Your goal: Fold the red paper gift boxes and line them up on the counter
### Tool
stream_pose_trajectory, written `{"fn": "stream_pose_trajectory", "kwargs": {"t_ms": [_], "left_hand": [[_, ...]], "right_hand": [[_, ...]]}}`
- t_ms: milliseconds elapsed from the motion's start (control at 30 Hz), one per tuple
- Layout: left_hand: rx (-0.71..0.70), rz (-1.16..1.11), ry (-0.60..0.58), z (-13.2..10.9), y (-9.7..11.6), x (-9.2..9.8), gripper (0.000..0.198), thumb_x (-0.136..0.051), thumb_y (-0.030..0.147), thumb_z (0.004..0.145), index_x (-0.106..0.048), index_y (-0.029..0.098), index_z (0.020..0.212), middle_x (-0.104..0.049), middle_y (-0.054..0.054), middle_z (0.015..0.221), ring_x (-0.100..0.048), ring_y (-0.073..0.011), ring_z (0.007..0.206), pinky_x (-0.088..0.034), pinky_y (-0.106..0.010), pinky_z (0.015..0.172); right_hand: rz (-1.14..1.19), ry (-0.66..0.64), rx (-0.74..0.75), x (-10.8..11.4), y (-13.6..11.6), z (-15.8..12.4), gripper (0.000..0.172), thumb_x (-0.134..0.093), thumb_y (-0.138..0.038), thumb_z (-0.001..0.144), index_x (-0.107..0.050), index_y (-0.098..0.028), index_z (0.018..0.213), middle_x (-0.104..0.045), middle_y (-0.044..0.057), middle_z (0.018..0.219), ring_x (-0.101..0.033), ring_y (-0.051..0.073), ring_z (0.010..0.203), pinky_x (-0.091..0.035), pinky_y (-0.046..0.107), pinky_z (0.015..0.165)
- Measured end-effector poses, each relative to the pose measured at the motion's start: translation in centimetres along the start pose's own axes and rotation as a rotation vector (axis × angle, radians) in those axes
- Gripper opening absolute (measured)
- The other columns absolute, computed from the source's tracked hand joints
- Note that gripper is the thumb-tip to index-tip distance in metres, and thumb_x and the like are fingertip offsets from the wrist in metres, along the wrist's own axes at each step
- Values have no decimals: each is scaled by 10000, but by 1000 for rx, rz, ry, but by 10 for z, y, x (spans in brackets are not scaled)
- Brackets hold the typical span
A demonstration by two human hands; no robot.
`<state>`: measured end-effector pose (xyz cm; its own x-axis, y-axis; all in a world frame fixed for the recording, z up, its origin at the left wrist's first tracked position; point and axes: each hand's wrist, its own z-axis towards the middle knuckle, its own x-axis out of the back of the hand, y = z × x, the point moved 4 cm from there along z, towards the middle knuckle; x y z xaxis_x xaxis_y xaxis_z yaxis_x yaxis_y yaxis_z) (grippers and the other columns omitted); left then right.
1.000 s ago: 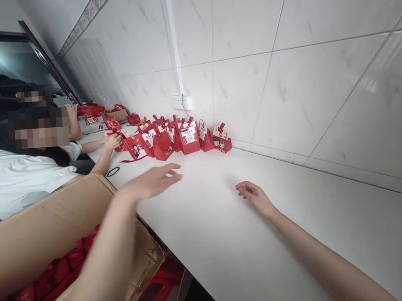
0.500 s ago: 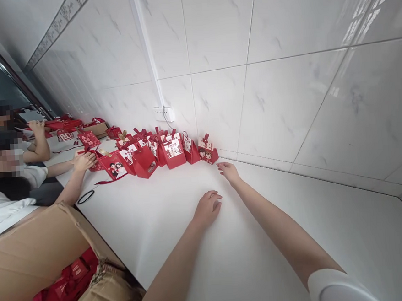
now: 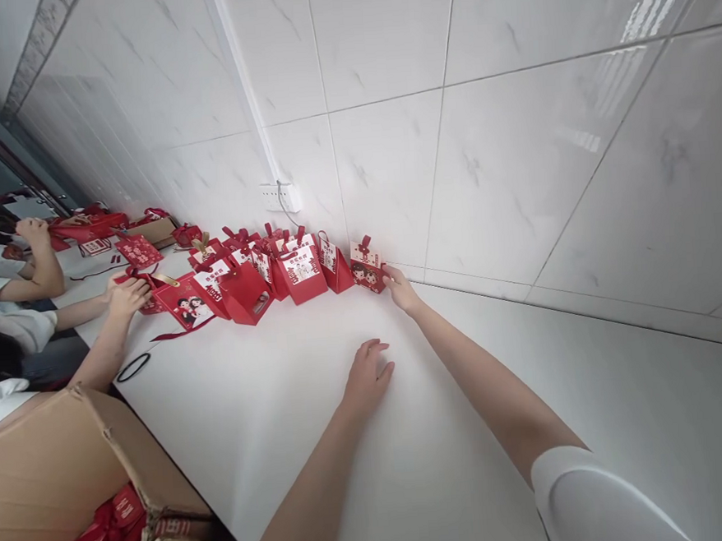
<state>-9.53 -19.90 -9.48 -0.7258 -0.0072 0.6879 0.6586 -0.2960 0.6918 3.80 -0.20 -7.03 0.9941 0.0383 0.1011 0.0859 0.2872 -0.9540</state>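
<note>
At the right end of a row of gift boxes stands a small red-and-cream gift box (image 3: pixel 367 271) with cartoon faces and a ribbon on top. My right hand (image 3: pixel 401 289) has its fingertips against the right side of this box. The fingers are slightly bent and do not wrap round it. My left hand (image 3: pixel 367 377) hovers low over or rests on the white table (image 3: pixel 297 423), fingers apart, holding nothing. Nearest to the cartoon box on its left are a slanted red gift box (image 3: pixel 336 270) and a red one with a white printed front (image 3: pixel 303 276).
More red gift boxes (image 3: pixel 245 297) crowd along the tiled wall (image 3: pixel 391 169). A large open carton (image 3: pixel 45 441) with red items stands at the lower left. Co-workers sit on the left; one person's hand (image 3: pixel 129 295) holds a red box. A black loop (image 3: pixel 134 367) lies near the table edge.
My right hand has moved up to the cartoon gift box and now touches its side. My left hand stays low over the table, fingers a little more spread. The view has shifted slightly right.
</note>
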Motion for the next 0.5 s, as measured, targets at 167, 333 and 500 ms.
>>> {"fn": "stream_pose_trajectory", "kwargs": {"t_ms": [167,333,500], "left_hand": [[100,-63,34,2,-2,-2,342,-461,328,910,-502,290,1247,-423,-56,1396,-464,-231,1248,-508,-341,845],[115,-46,15,-1,-2,-2,332,-442,354,920,-506,302,1242,-435,-46,1394,-584,-197,1007,-509,-341,769],[107,-45,19,0,-5,-1,319,-448,348,918,-526,286,1222,-459,-53,1368,-585,-202,1020,-503,-358,833]], "right_hand": [[-54,41,-8,41,3,-20,387,-453,-414,861,-644,-212,1130,-566,67,1296,-467,244,1241,-300,425,1104],[-77,52,-23,36,-6,9,366,-447,-327,861,-676,-166,1097,-495,86,1376,-343,275,1349,-225,427,1141],[-37,-87,-9,7,-10,32,329,-551,-306,811,-710,-174,1067,-521,73,1351,-264,276,1398,-230,403,1151]]}}
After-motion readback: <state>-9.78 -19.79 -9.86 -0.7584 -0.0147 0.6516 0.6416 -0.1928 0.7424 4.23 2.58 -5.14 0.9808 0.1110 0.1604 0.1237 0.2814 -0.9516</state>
